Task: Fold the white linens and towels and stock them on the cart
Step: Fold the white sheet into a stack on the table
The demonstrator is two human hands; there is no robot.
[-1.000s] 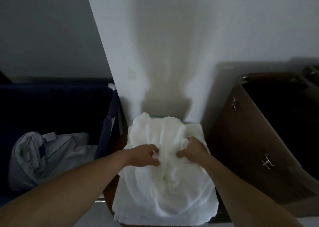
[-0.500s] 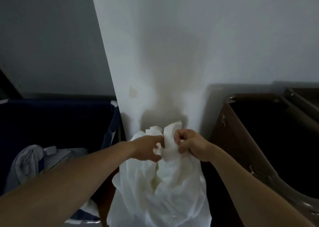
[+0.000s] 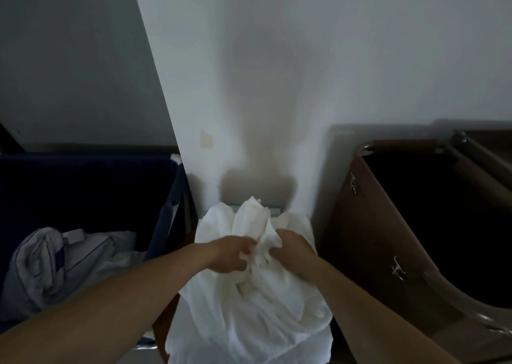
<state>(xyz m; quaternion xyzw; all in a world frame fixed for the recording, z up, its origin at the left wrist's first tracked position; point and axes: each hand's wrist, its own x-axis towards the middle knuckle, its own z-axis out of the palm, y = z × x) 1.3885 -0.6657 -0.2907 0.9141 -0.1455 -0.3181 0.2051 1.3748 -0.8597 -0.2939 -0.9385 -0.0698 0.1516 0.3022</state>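
The linen (image 3: 257,308), heaped between bin (image 3: 83,186) and cart (image 3: 388,225) against the wall, is pinched near its top by the left hand (image 3: 232,255) and right hand (image 3: 293,250), set close together; no hem seems found, so a crooked fold is risked.

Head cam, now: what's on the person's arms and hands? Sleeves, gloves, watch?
Left forearm and right forearm are bare to the frame edge, no sleeves in view. The left hand and right hand wear no gloves. No watch or band shows at either wrist. Rings: too dim to tell.
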